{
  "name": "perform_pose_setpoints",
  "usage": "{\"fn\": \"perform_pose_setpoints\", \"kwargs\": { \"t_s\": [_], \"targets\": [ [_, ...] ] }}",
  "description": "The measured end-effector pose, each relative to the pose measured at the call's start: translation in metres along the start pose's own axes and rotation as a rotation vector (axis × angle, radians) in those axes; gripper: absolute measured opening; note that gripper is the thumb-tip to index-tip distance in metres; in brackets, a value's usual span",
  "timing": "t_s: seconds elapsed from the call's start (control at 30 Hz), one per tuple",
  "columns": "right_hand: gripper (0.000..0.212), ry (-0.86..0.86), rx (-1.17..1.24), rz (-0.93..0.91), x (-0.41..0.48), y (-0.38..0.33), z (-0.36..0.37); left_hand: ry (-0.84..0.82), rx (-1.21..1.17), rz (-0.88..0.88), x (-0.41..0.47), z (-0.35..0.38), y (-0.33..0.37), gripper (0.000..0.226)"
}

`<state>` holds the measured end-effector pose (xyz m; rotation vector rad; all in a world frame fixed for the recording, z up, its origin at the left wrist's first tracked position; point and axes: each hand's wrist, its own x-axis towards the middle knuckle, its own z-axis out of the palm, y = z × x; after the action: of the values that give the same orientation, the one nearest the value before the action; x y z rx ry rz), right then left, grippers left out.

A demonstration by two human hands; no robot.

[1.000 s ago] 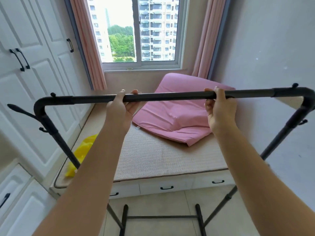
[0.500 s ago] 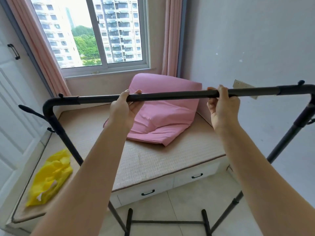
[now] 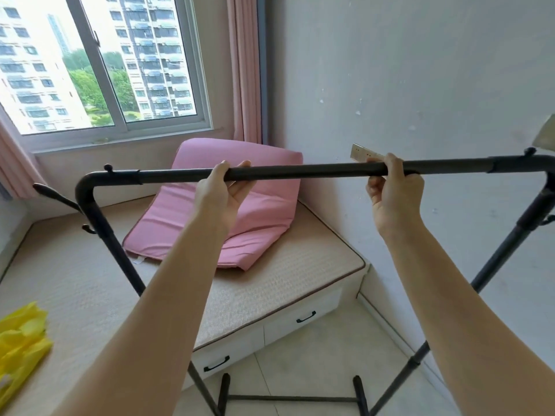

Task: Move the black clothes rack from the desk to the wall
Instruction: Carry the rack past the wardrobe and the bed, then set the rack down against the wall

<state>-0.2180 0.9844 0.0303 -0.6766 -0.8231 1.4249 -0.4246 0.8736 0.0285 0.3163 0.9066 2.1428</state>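
Note:
The black clothes rack [image 3: 309,170] spans the view, its top bar level in front of me and its legs slanting down to a base bar over the tiled floor. My left hand [image 3: 222,190] grips the top bar left of its middle. Further right on the same bar, my right hand [image 3: 393,190] is wrapped around it. The pale grey wall [image 3: 420,85] rises just beyond the rack's right end. The rack's feet are cut off at the bottom edge.
A raised bed platform [image 3: 285,265] with drawers sits under the window [image 3: 99,64], carrying a pink cushion [image 3: 240,211] and a yellow cloth [image 3: 21,340]. A pink curtain [image 3: 243,70] hangs in the corner. A wall socket plate [image 3: 363,153] sits behind the bar.
The view has swung right: the wardrobe doors have left the frame and the grey wall fills more of it. The rack has turned with my hands, both still gripping the bar.

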Motion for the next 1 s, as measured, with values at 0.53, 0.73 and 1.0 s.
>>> {"fn": "perform_pose_setpoints", "kwargs": {
  "t_s": [0.53, 0.73, 1.0],
  "targets": [
    [0.016, 0.23, 0.023, -0.164, 0.062, -0.037, -0.06, -0.164, 0.04, -0.188, 0.049, 0.087, -0.081, 0.007],
    [0.017, 0.327, 0.001, -0.21, 0.078, -0.045, -0.075, -0.22, 0.031, -0.248, 0.069, 0.109, -0.106, 0.025],
    [0.019, 0.447, -0.013, -0.298, 0.09, -0.056, -0.088, -0.305, 0.029, -0.366, 0.091, 0.143, -0.133, 0.006]
  ]
}}
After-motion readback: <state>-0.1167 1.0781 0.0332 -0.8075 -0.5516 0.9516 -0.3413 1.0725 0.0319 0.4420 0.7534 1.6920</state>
